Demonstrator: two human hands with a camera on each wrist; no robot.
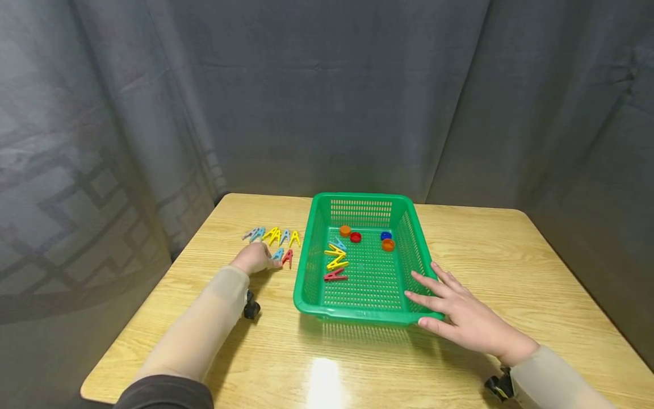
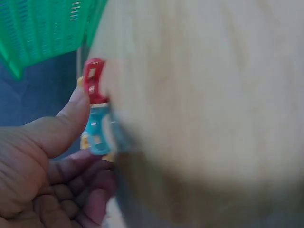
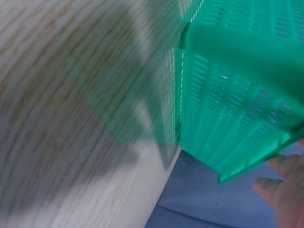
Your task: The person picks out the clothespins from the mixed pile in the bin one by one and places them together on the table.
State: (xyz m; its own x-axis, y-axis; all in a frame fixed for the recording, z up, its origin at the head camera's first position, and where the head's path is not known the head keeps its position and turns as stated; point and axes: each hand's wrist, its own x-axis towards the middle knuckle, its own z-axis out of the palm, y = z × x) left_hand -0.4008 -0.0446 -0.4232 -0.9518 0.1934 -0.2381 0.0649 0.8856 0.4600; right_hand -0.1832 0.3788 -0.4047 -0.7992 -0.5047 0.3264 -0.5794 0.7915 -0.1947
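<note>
My left hand (image 1: 254, 258) reaches to the clothespins on the table left of the basket. Its thumb and index finger pinch a light blue clothespin (image 2: 97, 130), and the thumb tip is right beside a red clothespin (image 2: 95, 80). Behind them is a row of blue, yellow and greyish clothespins (image 1: 274, 235). My right hand (image 1: 462, 312) rests with spread fingers on the near right corner of the green basket (image 1: 357, 313). Inside the basket lie a blue clothespin (image 1: 338, 244), two yellow clothespins (image 1: 337, 262) and a red clothespin (image 1: 335, 275), along the left side.
Also in the basket are an orange cap (image 1: 344, 230), a red cap (image 1: 355, 237), a blue cap (image 1: 385, 235) and another orange cap (image 1: 388, 245). The basket stands mid-table on the wooden table (image 1: 511, 255). Grey curtains (image 1: 327, 102) hang behind and at both sides.
</note>
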